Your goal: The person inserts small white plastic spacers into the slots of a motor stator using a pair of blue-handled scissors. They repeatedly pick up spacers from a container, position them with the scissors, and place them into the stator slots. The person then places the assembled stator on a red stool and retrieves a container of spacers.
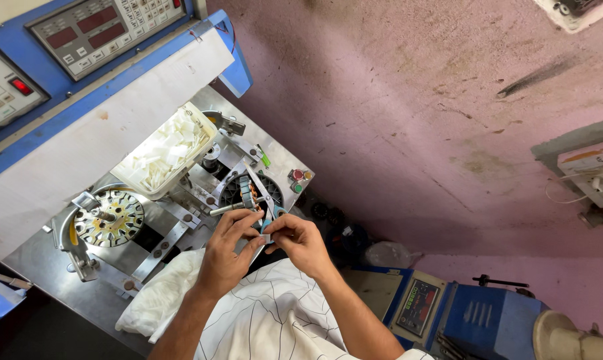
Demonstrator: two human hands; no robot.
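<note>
Two hands are held close together at the near edge of a metal bench (108,300), at about 6 o'clock from the dark stator core (251,190) mounted there. The left hand (229,257) is pinched narrow around a small light piece (267,238), and the right hand (298,241) is closed on the blue handles of a pair of scissors (261,197), whose blades are pointed towards 11 o'clock over the core. A slip could be caused by how tightly the fingers are crowded around the blades: the left fingertips could be nicked if the piece is shifted during a cut. The copper-coloured winding beside the blades could be scratched or snipped if the tips are allowed to dip. The small piece could be dropped into the gap between bench and lap, since it is gripped only at its edge. At 10 o'clock from the hands, a clear tub of white slips (165,150) is perched tilted above the bench and could be tipped by a raised elbow. A second, finished-looking core (108,219) lies at 9 o'clock, well apart, and a white cloth (158,293) lies over the lap.
</note>
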